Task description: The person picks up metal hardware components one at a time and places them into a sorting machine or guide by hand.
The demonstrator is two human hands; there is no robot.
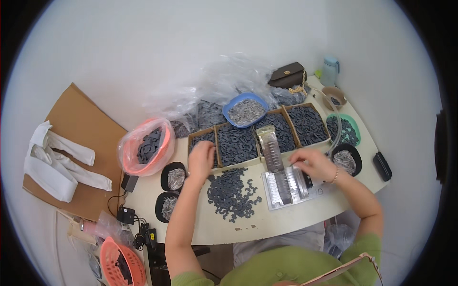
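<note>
My left hand reaches to the leftmost cardboard box, which holds small dark grey parts. Its fingers are bent together at the parts; whatever they pinch is too small to name. My right hand hovers at the upper right edge of a metal fixture with rows of slots, its thumb and fingertips closed on something I cannot make out. The fixture lies on a clear plastic tray. A slotted strip leans from it onto the boxes. Left of the tray spreads a loose pile of dark parts.
A blue bowl of metal pins sits on the boxes. Black bowls of pins flank the work area. A green bowl, dark pouch and blue bottle stand right; a bag-lined pink basket stands left.
</note>
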